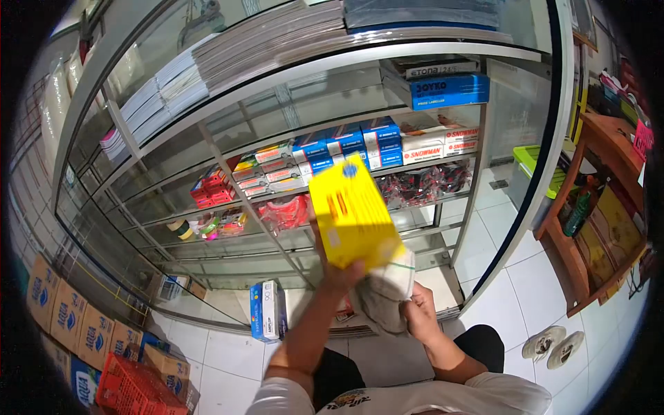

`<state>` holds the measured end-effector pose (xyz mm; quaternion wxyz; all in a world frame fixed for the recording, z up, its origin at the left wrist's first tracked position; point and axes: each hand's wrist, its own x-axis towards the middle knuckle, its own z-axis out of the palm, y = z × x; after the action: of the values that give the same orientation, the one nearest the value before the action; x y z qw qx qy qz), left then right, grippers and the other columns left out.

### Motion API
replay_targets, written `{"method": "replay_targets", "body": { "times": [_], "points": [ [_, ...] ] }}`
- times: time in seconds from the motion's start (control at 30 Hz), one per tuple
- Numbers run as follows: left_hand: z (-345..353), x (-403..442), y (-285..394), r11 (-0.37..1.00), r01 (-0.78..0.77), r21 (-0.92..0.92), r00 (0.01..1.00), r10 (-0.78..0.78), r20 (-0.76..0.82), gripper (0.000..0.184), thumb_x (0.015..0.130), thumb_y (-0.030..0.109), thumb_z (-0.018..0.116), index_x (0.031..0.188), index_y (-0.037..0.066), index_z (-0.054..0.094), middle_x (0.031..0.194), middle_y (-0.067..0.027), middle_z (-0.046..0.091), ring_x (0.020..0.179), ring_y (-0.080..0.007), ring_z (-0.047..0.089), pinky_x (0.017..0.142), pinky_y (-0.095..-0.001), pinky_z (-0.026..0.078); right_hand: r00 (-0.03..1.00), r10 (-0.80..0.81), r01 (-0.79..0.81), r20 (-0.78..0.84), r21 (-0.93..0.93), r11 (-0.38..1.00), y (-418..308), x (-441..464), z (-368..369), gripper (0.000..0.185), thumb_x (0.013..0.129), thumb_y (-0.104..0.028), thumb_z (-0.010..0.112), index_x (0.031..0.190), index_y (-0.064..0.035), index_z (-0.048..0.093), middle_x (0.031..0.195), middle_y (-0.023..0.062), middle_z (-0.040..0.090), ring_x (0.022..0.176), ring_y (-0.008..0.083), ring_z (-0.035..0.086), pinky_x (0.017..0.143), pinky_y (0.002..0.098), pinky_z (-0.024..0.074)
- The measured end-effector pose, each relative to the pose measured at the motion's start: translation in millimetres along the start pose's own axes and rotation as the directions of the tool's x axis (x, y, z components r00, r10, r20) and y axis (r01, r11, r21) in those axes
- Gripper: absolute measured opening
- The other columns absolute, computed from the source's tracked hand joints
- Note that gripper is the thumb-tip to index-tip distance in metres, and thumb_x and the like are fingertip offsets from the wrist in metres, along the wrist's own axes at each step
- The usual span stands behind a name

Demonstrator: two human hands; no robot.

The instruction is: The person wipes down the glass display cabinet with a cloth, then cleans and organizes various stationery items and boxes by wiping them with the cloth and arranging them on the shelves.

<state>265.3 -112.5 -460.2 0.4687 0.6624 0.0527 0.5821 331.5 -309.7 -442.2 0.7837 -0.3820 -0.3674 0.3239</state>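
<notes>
My left hand [340,275] grips a yellow box [351,214] from below and its near side, holding it up in front of the glass cabinet. The box is tilted and slightly blurred, and its print is too smeared to read. In my right hand [419,312] is a pale, greyish cloth [387,294] with a thin striped edge. The cloth hangs just under the box's lower corner; whether they touch I cannot tell. My left fingers are partly hidden behind the box.
Shelves hold blue boxes [346,143], Snowman boxes [440,144] and red packets [285,211]. A blue-and-white box [267,311] stands on the floor by the cabinet. Aqua cartons [68,315] and a red crate [135,389] are at left. A wooden stand [588,207] and shoes [553,347] are at right.
</notes>
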Motion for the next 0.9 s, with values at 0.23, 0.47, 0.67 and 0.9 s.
{"method": "replay_targets", "body": {
  "times": [0.23, 0.47, 0.67, 0.9],
  "points": [
    [49.3, 190.3, 111.6, 0.73, -0.123, 0.672, 0.981, -0.015, 0.195, 0.066, 0.083, 0.044, 0.046, 0.129, -0.002, 0.034, 0.099, -0.027, 0.058, 0.067, -0.037, 0.055, 0.063, -0.0426, 0.045, 0.998, 0.024, -0.023, -0.05, 0.018, 1.0, -19.6, 1.0, -22.7, 0.042, 0.073, 0.003, 0.042, 0.112, 0.0044, 0.059, 0.089, 0.005, 0.063, 0.068, 0.0095, 0.046, 0.064, 0.0189, 0.0355],
    [83.2, 252.0, 98.6, 0.799, -0.103, 0.592, 0.968, -0.057, 0.246, 0.066, 0.087, 0.052, 0.044, 0.136, 0.01, 0.03, 0.113, -0.0229, 0.059, 0.088, -0.0378, 0.062, 0.071, -0.0423, 0.046, 0.984, -0.121, 0.123, -0.13, 0.012, 0.992, -37.9, 10.8, -40.3, 0.043, 0.073, 0.001, 0.045, 0.113, 0.0044, 0.058, 0.091, 0.0068, 0.063, 0.075, 0.0112, 0.049, 0.073, 0.0208, 0.0371],
    [69.4, 291.6, 57.6, 0.783, -0.128, 0.609, 0.874, -0.201, 0.442, 0.066, 0.089, 0.056, 0.042, 0.138, 0.014, 0.027, 0.121, -0.0209, 0.056, 0.099, -0.0391, 0.059, 0.076, -0.0419, 0.045, 0.984, -0.103, 0.105, -0.143, 0.01, 0.994, -40.9, 15.8, -59.3, 0.044, 0.072, -0.001, 0.046, 0.115, 0.0042, 0.056, 0.094, 0.0081, 0.063, 0.077, 0.0128, 0.051, 0.076, 0.0217, 0.038],
    [87.0, 269.9, 76.5, 0.709, 0.094, 0.699, 0.942, -0.291, 0.168, 0.06, 0.091, 0.047, 0.049, 0.13, 0.003, 0.041, 0.126, -0.018, 0.051, 0.108, -0.0276, 0.051, 0.088, -0.0342, 0.04, 0.972, -0.062, 0.082, -0.227, 0.079, 0.993, -34.4, 22.2, -60.2, 0.043, 0.072, -0.004, 0.046, 0.113, 0.0032, 0.057, 0.096, 0.0078, 0.062, 0.078, 0.0124, 0.051, 0.076, 0.0217, 0.0382]
  ]
}}
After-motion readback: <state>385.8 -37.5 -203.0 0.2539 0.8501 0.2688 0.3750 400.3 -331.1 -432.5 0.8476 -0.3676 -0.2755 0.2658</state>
